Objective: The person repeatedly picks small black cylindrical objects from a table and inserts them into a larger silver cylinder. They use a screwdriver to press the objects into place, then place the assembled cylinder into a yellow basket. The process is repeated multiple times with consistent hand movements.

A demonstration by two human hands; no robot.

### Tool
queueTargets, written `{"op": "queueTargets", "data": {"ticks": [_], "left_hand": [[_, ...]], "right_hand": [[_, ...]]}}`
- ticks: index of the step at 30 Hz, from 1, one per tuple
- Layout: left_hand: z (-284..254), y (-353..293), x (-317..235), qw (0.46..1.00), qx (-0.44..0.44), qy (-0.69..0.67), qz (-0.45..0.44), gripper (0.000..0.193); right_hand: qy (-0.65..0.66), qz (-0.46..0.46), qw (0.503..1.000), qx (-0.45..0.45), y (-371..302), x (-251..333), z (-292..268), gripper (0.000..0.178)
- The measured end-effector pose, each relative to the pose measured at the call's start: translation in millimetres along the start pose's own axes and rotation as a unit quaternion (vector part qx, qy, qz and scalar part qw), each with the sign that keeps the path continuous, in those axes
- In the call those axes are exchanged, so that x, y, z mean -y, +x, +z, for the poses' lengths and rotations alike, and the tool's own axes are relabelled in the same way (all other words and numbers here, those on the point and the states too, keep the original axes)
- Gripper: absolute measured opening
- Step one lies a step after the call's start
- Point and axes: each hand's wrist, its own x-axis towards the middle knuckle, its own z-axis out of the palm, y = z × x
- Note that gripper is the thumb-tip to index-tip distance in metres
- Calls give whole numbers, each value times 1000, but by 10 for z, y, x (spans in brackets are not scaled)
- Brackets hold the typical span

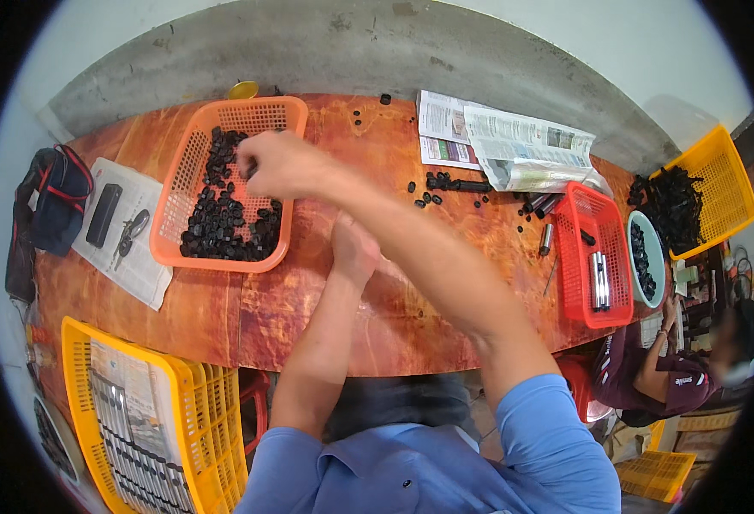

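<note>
My right arm reaches across to the left, over my left arm. Its hand [281, 167] hangs above the orange basket [295, 128], fingers curled and pinched together. Something dark shows at the fingertips, but I cannot make out whether it is held or lies behind them. Many small black plastic caps [227, 227] lie heaped in the basket. Just right of the basket, my left hand [355, 248] is over the table, partly behind my right forearm. Its fingers are hidden, so what it holds does not show.
A red basket [572, 257] with silver tubes [599, 281] and a pale bowl [656, 295] of black parts stand right. Newspapers [531, 146] lie at the back. Left are a phone-like black object [104, 214] and keys [128, 240]. A yellow crate [180, 377] holds tubes. Another person [659, 368] sits right.
</note>
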Motion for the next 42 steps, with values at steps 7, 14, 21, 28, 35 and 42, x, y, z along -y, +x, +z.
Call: {"op": "queueTargets", "data": {"ticks": [7, 14, 21, 28, 35, 42], "left_hand": [[-29, 58, -55, 998, -49, -2, 44, 26], [-80, 95, -3, 999, -31, -9, 21, 29], [28, 9, -50, 999, -26, 12, 15, 26], [32, 10, -56, 999, -26, 2, 21, 27], [48, -4, -56, 999, -31, 24, 23, 32], [62, 4, -72, 999, -43, 9, 14, 31]], "right_hand": [[-49, 96, 993, -56, -819, -679, -653, 24], [-85, 218, 969, -75, -1477, -1452, -249, 23], [-180, 167, 947, -208, -1728, -1516, 172, 21], [-206, 84, 933, -283, -1880, -1538, 269, 23], [-200, 86, 910, -353, -2081, -1560, 238, 36], [-184, 84, 891, -407, -2053, -1829, 174, 25]]}}
